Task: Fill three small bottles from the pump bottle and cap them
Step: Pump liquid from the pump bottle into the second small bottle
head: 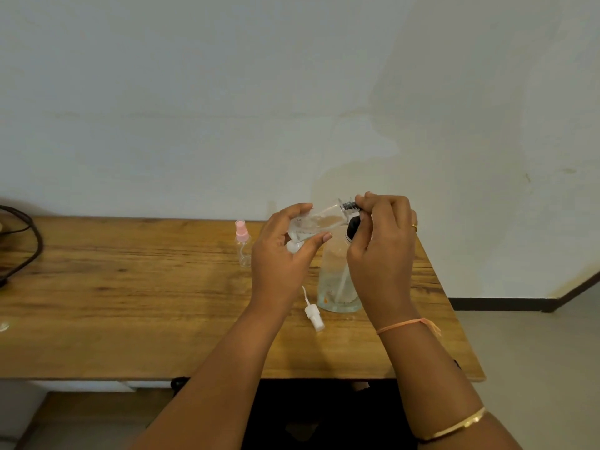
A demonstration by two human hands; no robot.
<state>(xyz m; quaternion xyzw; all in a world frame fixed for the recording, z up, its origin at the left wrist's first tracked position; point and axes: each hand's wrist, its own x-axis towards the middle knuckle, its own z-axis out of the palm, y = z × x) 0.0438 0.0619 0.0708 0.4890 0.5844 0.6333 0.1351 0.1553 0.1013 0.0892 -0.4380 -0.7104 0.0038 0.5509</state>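
Observation:
My left hand [279,254] grips a small clear bottle [316,222], tilted with its neck up to the right. At that neck my right hand [381,241] pinches a black ribbed cap [350,206]. Behind and below my right hand stands the large clear pump bottle [336,280] with its black pump head [352,228] and a little liquid at the bottom. A small clear bottle with a pink spray cap [243,243] stands upright on the wooden table [130,303] to the left. A loose white spray cap with its tube [313,315] lies in front of the pump bottle.
A white rounded object [293,245] peeks out behind my left hand. A black cable [26,248] loops at the table's far left. The wall stands right behind the table. The table's right edge lies just beyond my right arm.

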